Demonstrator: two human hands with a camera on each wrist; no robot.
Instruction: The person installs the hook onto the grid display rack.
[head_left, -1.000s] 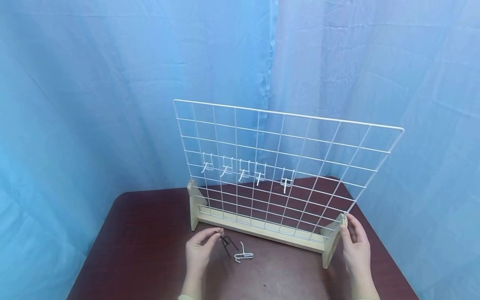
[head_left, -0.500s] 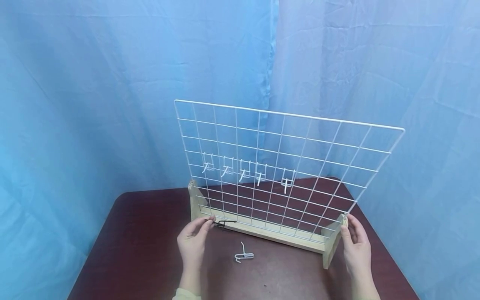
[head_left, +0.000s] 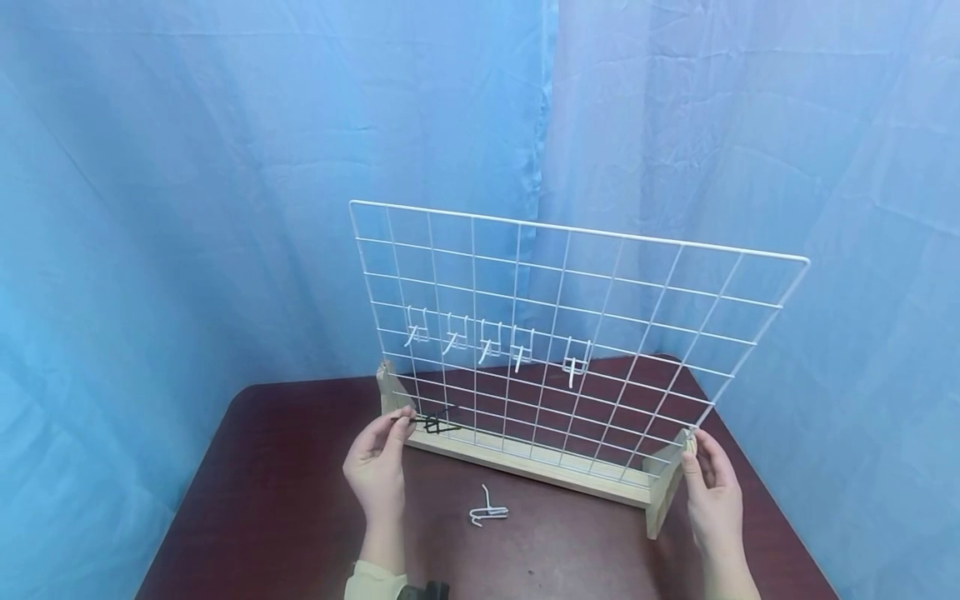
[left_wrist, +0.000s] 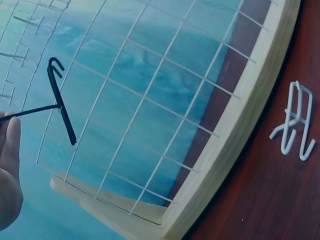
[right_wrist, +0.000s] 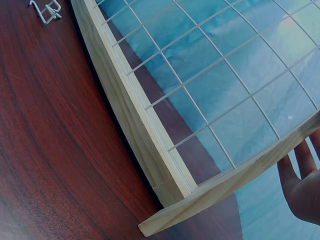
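In the head view my left hand (head_left: 378, 462) pinches the arm of a black wire hook (head_left: 433, 423) between thumb and fingers. The hook is raised in front of the lower left of a white wire grid panel (head_left: 519, 222); in the left wrist view its double-pronged end (left_wrist: 61, 105) points away from the fingers. My right hand (head_left: 712, 492) grips the top of the right upright of the wooden stand (head_left: 517, 467), near the panel's edge. Several white hooks (head_left: 520, 354) hang in a row across the panel. Another white hook (head_left: 489, 512) lies on the table before the stand.
The panel stands upright in the stand on a dark red table (head_left: 300, 467). Blue curtains (head_left: 225, 208) surround the table at the back and sides. The left upright (head_left: 392, 392) of the stand is close to my left hand.
My left hand has risen and moved left and away from me with the black hook, turning its prongs from pointing down to pointing right. The right hand keeps its grip.
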